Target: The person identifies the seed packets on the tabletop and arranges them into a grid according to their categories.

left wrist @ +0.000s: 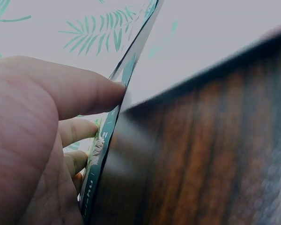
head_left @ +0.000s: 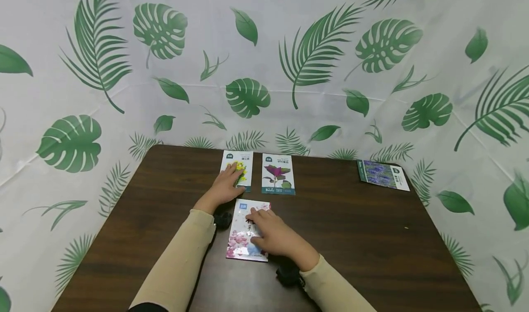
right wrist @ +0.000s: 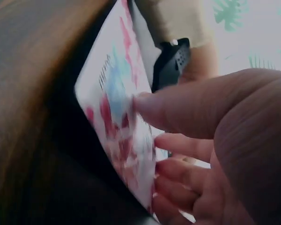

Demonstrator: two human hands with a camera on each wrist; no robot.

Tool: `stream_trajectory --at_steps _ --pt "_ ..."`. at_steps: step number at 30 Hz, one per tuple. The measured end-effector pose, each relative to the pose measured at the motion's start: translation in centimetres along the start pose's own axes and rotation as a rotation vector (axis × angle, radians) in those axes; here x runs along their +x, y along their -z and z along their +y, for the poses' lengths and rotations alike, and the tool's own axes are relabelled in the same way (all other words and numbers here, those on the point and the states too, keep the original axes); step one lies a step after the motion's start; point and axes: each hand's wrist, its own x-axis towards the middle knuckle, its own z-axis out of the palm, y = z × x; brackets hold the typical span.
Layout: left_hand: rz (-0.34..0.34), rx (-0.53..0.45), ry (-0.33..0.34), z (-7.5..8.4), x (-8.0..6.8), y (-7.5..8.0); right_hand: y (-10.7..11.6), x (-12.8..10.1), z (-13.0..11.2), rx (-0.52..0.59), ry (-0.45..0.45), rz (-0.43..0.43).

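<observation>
Four seed packets on dark table (head_left: pixel 351 229). Left hand (head_left: pixel 225 185) lies flat on yellow-flower packet (head_left: pixel 237 168) at upper centre of frame, fingers straight and together, pressing. Right hand (head_left: pixel 274 236) rests on pink-flower packet (head_left: pixel 247 229) at lower centre, fingers loosely spread on its face (thumb at edge). Purple-leaf packet (head_left: pixel 278 173) beside yellow one; blue packet (head_left: pixel 382 174) far right. Judged step: arranging packets into rows. Next move calls for sliding pink packet flat, square under the row.

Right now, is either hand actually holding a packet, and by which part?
Neither lifts one. The left hand presses flat on the yellow-flower packet's lower left; the right hand rests on the pink-flower packet's right half.
</observation>
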Motion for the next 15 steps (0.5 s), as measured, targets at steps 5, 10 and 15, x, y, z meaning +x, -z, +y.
stream_trajectory --at_steps 5,10,15 --pt "-0.003 0.026 -0.002 0.0 0.2 0.1 0.1 0.2 0.7 0.148 0.016 -0.030" --pt "-0.001 0.029 -0.002 0.1 0.1 0.1 0.1 0.1 1.5 0.282 0.067 -0.063" --pt "0.001 0.027 -0.001 0.1 0.1 0.2 -0.1 -0.1 2.2 0.342 0.147 -0.115"
